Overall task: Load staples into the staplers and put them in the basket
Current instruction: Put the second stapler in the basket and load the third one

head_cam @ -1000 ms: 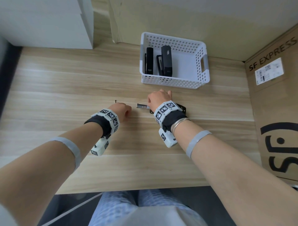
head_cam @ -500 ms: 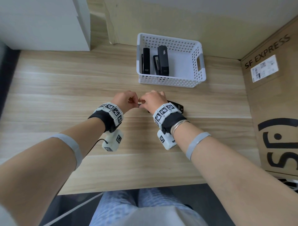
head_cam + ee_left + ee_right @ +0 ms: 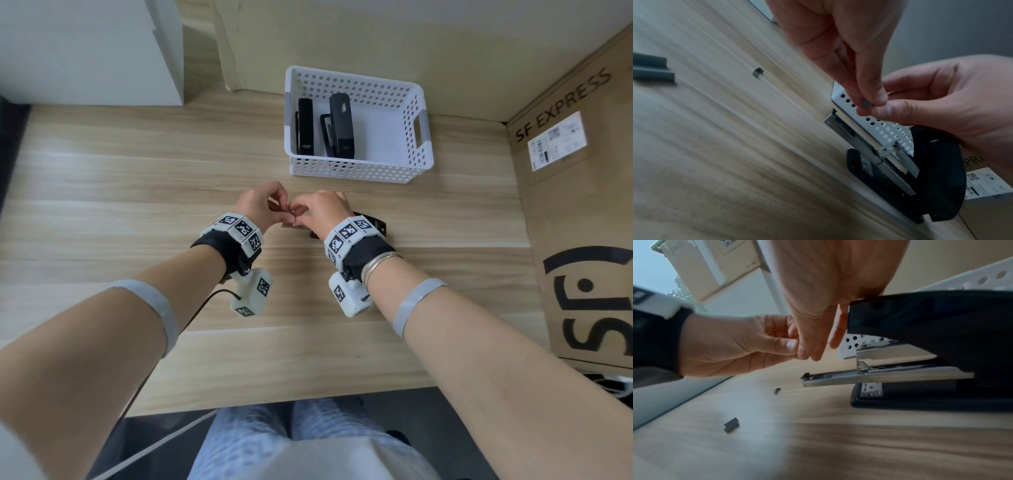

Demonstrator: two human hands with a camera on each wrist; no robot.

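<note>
A black stapler lies on the wooden table with its top raised and its metal staple tray slid out toward the left. Just above the tray's end, my left hand and right hand meet fingertip to fingertip. Both pinch a short grey staple strip. Behind them stands the white perforated basket, holding two black staplers.
Loose staple pieces lie on the table left of the stapler: a tiny piece and longer strips. A tall cardboard box walls the right side. A white cabinet stands at the back left.
My left hand left the table and moved right to meet the right hand. The right hand rose off the stapler, and both now pinch the staple strip over the tray.
</note>
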